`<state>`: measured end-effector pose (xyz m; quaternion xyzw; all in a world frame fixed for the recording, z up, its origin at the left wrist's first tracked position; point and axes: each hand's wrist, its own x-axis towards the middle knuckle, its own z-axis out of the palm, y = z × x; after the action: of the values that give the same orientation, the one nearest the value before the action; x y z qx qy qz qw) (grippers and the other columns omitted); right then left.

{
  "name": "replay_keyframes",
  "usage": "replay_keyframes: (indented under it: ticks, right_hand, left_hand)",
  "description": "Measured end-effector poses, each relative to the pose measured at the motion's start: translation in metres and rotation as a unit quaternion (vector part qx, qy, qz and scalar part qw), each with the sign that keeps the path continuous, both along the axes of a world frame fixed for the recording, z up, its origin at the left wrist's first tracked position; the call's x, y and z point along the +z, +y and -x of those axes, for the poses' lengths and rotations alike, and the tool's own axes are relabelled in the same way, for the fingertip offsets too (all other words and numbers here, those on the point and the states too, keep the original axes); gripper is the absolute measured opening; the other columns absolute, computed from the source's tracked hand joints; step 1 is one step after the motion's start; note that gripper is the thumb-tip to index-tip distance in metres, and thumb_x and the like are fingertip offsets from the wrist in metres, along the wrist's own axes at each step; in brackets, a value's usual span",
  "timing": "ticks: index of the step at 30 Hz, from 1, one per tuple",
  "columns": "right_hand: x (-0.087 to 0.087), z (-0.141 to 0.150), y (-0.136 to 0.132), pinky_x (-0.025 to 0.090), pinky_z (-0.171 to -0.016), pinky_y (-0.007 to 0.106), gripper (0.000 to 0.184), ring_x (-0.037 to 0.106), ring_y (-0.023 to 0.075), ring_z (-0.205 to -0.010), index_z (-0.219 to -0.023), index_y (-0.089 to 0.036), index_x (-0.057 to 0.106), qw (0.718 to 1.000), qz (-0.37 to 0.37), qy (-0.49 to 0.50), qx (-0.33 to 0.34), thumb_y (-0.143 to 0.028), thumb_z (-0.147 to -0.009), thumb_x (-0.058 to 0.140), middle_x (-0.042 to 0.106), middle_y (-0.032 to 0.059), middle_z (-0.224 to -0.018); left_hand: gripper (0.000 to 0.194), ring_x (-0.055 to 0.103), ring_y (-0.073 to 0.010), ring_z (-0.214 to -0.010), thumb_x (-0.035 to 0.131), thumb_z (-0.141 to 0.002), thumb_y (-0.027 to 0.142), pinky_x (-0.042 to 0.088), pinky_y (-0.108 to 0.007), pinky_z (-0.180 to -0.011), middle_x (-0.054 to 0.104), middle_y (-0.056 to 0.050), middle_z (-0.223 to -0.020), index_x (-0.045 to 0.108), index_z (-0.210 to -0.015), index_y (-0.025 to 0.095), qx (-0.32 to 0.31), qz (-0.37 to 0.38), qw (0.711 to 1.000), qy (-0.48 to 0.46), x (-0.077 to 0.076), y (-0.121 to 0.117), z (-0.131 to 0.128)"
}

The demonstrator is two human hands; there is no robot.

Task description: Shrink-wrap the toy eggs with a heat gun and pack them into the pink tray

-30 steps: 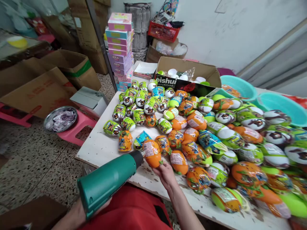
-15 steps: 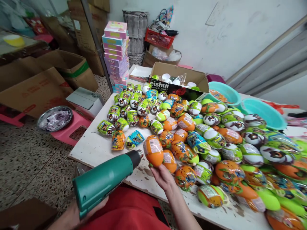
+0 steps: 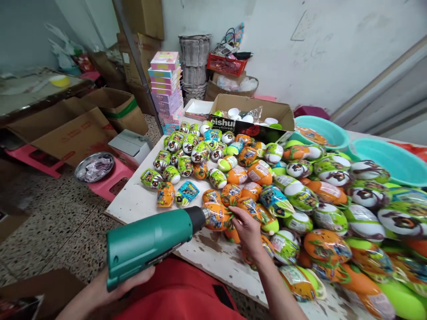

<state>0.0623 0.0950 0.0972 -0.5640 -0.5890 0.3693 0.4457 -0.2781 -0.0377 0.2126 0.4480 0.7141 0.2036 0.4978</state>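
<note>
My left hand [image 3: 131,282] is wrapped round a green heat gun [image 3: 150,240], most of its grip hidden behind the body. The black and metal nozzle points right, close against an orange plastic-wrapped toy egg [image 3: 215,217]. The fingers of my right hand [image 3: 247,229] pinch that egg at its green leafy end, and its printed picture side shows. Just beyond it on the white table [image 3: 128,202] lie another orange egg [image 3: 166,194] and a green egg with a blue label [image 3: 187,193]. Many wrapped orange, green and white eggs crowd the table to the right.
An open cardboard box [image 3: 255,131] with white and green shells stands at the back, beside turquoise basins [image 3: 388,160]. Stacked pink and purple boxes [image 3: 166,95] rise at the far left corner. A metal bowl [image 3: 94,167] rests on a pink stool [image 3: 111,182].
The orange egg has turned from its white label side to its picture side. My right hand has shifted from beneath it to its right end. The heat gun nozzle is now closer to it.
</note>
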Motion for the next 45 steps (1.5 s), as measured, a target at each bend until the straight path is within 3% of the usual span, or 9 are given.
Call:
replay_keyframes:
  ticks: [4,10,16,20,26,30,35,39,45]
  right_hand:
    - [0.008,-0.006,-0.002,0.053,-0.092,0.042,0.026,0.069,0.0239,-0.093,-0.096,-0.025,0.076,0.999,0.019,0.008,0.047,-0.029,-0.074,0.064,0.075,0.0052,-0.099]
    - [-0.013,0.009,-0.017,0.057,-0.078,0.039,0.037,0.069,0.0251,-0.083,-0.097,-0.019,0.074,0.971,0.143,0.152,-0.12,-0.037,-0.065,0.072,0.075,0.0089,-0.096]
    - [-0.021,0.038,-0.029,0.056,-0.071,0.038,0.034,0.069,0.0258,-0.076,-0.086,-0.018,0.075,0.947,0.252,0.194,-0.049,-0.034,-0.056,0.078,0.075,0.0066,-0.083]
    - [-0.006,0.019,-0.012,0.056,-0.066,0.036,0.041,0.068,0.0223,-0.07,-0.09,-0.019,0.071,0.93,0.207,0.249,-0.174,-0.038,-0.054,0.08,0.074,0.0047,-0.083]
    - [0.01,-0.04,0.059,0.053,-0.076,0.041,0.044,0.064,0.0239,-0.074,-0.099,-0.013,0.069,0.932,0.044,-0.028,-0.358,-0.036,-0.061,0.067,0.071,0.0098,-0.083]
    - [0.01,-0.055,0.095,0.049,-0.085,0.049,0.043,0.062,0.0287,-0.083,-0.1,-0.008,0.068,0.91,0.024,-0.193,-0.366,-0.032,-0.065,0.06,0.068,0.0151,-0.087]
    - [-0.006,0.011,0.058,0.044,-0.097,0.048,0.036,0.054,0.0286,-0.111,-0.11,-0.015,0.062,0.921,-0.119,-0.237,-0.286,-0.035,-0.081,0.054,0.06,0.0152,-0.113]
    - [-0.054,0.117,0.001,0.055,-0.069,0.035,0.044,0.062,0.0226,-0.086,-0.116,-0.019,0.054,0.984,0.052,-0.057,-0.158,-0.039,-0.077,0.063,0.059,0.0115,-0.109]
    - [-0.115,0.206,0.014,0.055,-0.065,0.032,0.057,0.066,0.0209,-0.075,-0.11,-0.017,0.049,0.951,0.218,0.127,-0.179,-0.038,-0.062,0.072,0.066,0.009,-0.1]
  left_hand:
    - [0.024,0.071,-0.0236,-0.078,0.064,-0.069,0.036,0.057,-0.03,-0.077,0.079,0.0,-0.084,0.076,-0.085,0.023,-0.05,-0.015,0.995,-0.08,0.013,0.037,-0.003]
    - [0.024,0.069,-0.0246,-0.075,0.065,-0.069,0.037,0.056,-0.032,-0.074,0.077,0.0,-0.078,0.077,-0.086,0.024,-0.055,0.07,0.992,-0.093,-0.005,0.031,0.024]
    - [0.024,0.069,-0.0258,-0.08,0.064,-0.072,0.038,0.055,-0.034,-0.081,0.077,-0.001,-0.08,0.078,-0.087,0.025,-0.051,0.048,0.995,-0.065,-0.011,0.037,0.042]
    - [0.035,0.069,-0.0269,-0.074,0.063,-0.068,0.044,0.055,-0.035,-0.075,0.077,-0.002,-0.075,0.079,-0.09,0.022,-0.028,0.053,0.998,-0.028,-0.021,0.046,0.054]
    - [0.038,0.071,-0.0284,-0.075,0.06,-0.067,0.047,0.057,-0.038,-0.075,0.078,-0.005,-0.08,0.078,-0.089,0.022,-0.071,0.007,0.997,0.021,-0.035,0.068,0.052]
    - [0.026,0.071,-0.0301,-0.087,0.065,-0.059,0.037,0.054,-0.039,-0.086,0.079,-0.005,-0.085,0.074,-0.078,0.022,-0.11,-0.047,0.991,0.056,-0.044,0.106,0.044]
    - [0.015,0.067,-0.0254,-0.077,0.059,-0.061,0.03,0.053,-0.034,-0.077,0.074,-0.001,-0.07,0.069,-0.069,0.021,-0.135,-0.042,0.986,0.083,-0.066,0.138,0.048]
    - [0.022,0.063,-0.0211,-0.059,0.055,-0.063,0.033,0.051,-0.03,-0.058,0.068,-0.001,-0.061,0.069,-0.073,0.018,-0.112,-0.013,0.99,0.079,-0.062,0.144,0.057]
    - [0.027,0.063,-0.0203,-0.055,0.056,-0.061,0.036,0.052,-0.032,-0.058,0.07,-0.003,-0.062,0.069,-0.075,0.017,-0.068,0.006,0.997,0.031,-0.046,0.145,0.06]
